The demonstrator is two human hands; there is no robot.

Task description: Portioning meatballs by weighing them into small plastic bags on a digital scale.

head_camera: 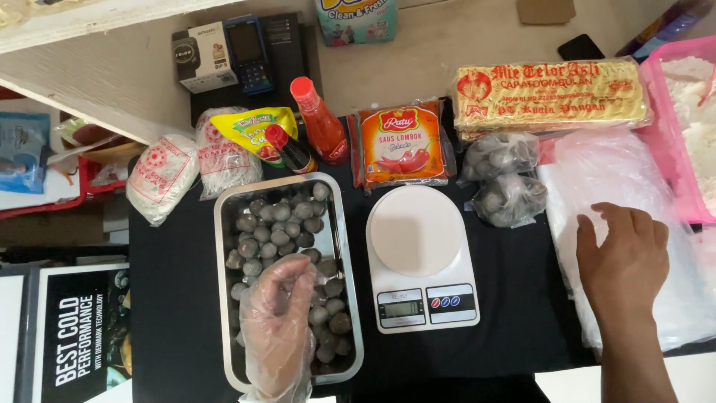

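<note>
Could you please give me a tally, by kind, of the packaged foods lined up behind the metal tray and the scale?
White noodle bundles: 2
Sauce bottles: 2
Sauce pouches: 2
Clear bags of meatballs: 2
Long noodle packs: 1
Total: 9

Grey-brown meatballs [287,224] fill a silvery steel tray [221,246] on the black worktop [171,298] — beside it a white scale [421,257]. At the far edge: red sauce bottle [319,123], orange-red sachet [403,145], yellow noodle pack [550,93] printed red.
</note>
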